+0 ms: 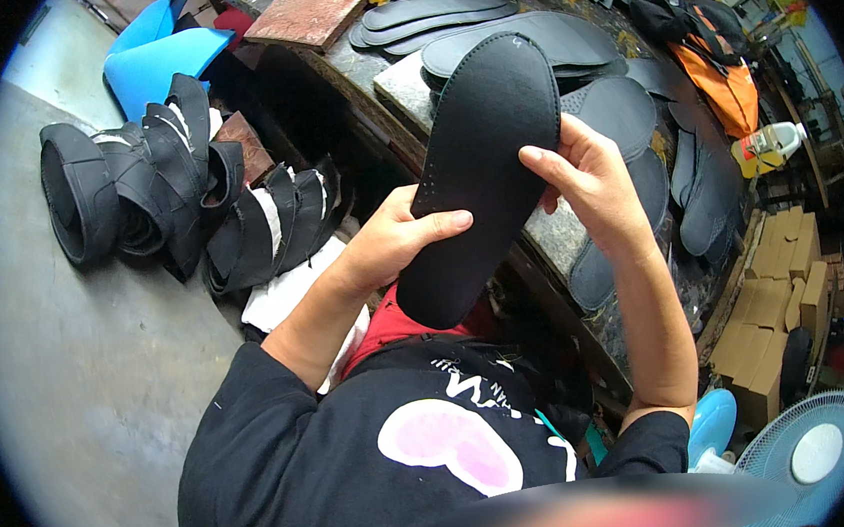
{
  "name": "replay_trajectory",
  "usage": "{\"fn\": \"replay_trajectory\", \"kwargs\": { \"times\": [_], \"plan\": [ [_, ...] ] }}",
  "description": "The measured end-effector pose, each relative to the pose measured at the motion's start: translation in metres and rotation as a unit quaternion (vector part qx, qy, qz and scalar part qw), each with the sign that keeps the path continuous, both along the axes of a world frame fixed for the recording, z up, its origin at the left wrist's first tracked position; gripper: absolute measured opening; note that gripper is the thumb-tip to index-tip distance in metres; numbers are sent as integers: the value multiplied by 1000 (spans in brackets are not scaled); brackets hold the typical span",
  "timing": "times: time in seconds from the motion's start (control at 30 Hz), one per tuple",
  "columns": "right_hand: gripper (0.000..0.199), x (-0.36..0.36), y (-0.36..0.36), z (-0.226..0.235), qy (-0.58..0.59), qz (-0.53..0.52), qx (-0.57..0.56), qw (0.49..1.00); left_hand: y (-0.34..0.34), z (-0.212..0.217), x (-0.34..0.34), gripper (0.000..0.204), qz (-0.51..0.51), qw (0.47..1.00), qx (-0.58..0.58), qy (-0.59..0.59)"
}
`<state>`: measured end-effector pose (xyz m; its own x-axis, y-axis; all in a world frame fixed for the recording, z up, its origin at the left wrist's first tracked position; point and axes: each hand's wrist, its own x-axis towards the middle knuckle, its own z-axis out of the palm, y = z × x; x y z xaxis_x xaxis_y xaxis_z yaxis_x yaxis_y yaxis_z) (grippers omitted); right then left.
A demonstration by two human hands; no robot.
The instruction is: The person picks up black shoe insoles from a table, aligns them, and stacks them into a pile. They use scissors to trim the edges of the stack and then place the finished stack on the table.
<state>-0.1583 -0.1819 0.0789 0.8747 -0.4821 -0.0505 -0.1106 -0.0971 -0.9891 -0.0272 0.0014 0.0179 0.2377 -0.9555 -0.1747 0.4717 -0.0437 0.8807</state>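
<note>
Head view, looking down: one black insole (pixel 479 173) is held up between the person's two hands, in front of the chest and over the edge of a dark stone workbench (pixel 550 237). It stands nearly upright, toe end up and tilted a little to the right, with a line of stitch holes along its rim. The left hand (pixel 395 241) grips its lower left edge, thumb laid across the face and fingers behind. The right hand (pixel 591 183) clamps the right edge higher up, thumb on the face and fingers curled round the back. Both hands are closed on the insole, with its width between them.

On the workbench behind lie more black insoles (pixel 480 7) in overlapping stacks; at least eight can be made out, and an exact count cannot be told where they overlap. One reddish board (pixel 314 7) lies at the bench's far left corner. One orange bag (pixel 722 82) rests at the right end of the bench, and one white plastic bottle (pixel 768 143) lies on its side just below it.

On the grey floor to the left sit black shoe uppers (pixel 149 182) in two clusters, roughly eight pieces in all. Two blue foam sheets (pixel 162 50) lie beyond them. One fan (pixel 810 455) with a blue grille stands at the lower right, near a pile of cardboard boxes (pixel 775 283).
</note>
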Motion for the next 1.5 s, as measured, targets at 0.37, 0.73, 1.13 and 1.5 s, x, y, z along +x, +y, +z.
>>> {"fn": "replay_trajectory", "kwargs": {
  "times": [0.37, 0.73, 1.13, 1.5],
  "plan": [
    [17, -49, -121, -20, -58, -303, 32, 951, -14, 3, 3, 63, 118, 927, -16, -356],
    [50, -60, -123, -45, 218, -298, -363, 856, -80, -18, -17, 79, 164, 670, -119, -714],
    [14, -127, -19, -67, 55, -271, -326, 904, -85, -7, 97, 46, 339, 596, -211, -697],
    [11, -156, 10, -106, -17, -335, -255, 907, -199, -32, 242, 67, 9, 508, 160, -847]
  ]
}}
